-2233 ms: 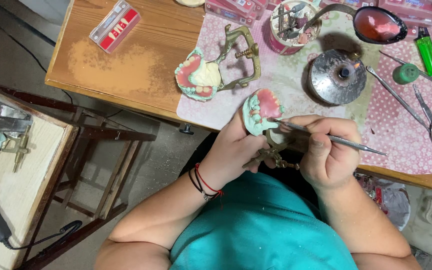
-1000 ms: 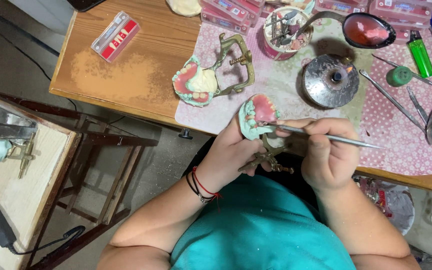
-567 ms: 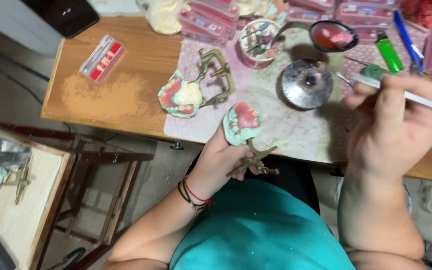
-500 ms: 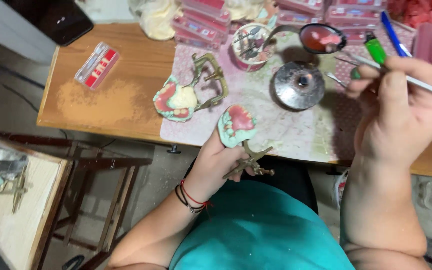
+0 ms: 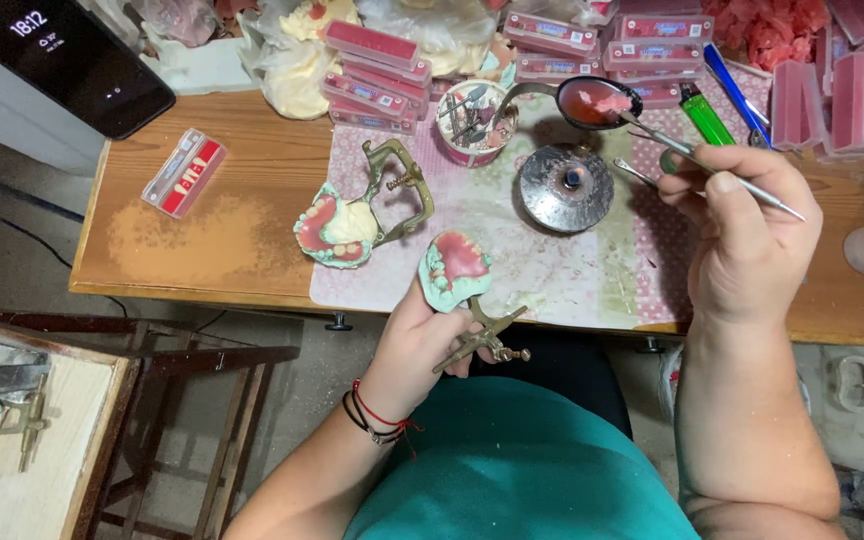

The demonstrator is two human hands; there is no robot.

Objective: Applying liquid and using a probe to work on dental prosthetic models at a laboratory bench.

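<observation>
Left hand: the left hand (image 5: 422, 340) is nearest the body, at the desk's front edge, fingers wrapped around a denture model (image 5: 455, 270) of green plaster with pink wax gums and teeth, mounted on a brass articulator (image 5: 482, 340) whose arm juts out below the palm.
Right hand: the right hand (image 5: 747, 240) is raised over the right side of the desk, fingers pinched on a thin metal wax tool (image 5: 697, 160).
Tool tip: it reaches into a dark ladle-like spoon (image 5: 597, 102) holding pink wax.
Desk: a wooden desk (image 5: 212, 230) with a pink patterned mat (image 5: 552, 270) under the work area.
Mid desk: a second denture model (image 5: 337, 228) on its own brass frame lies on the mat's left edge; a round metal burner (image 5: 564, 188) sits just below the spoon.
Left of desk: a small clear box with red contents (image 5: 184, 172) lies apart from the mat.
Far edge: a cup of instruments (image 5: 472, 122), a green lighter (image 5: 702, 115), stacked pink wax boxes (image 5: 377, 70) and a dark phone (image 5: 62, 55) at the far left corner.
</observation>
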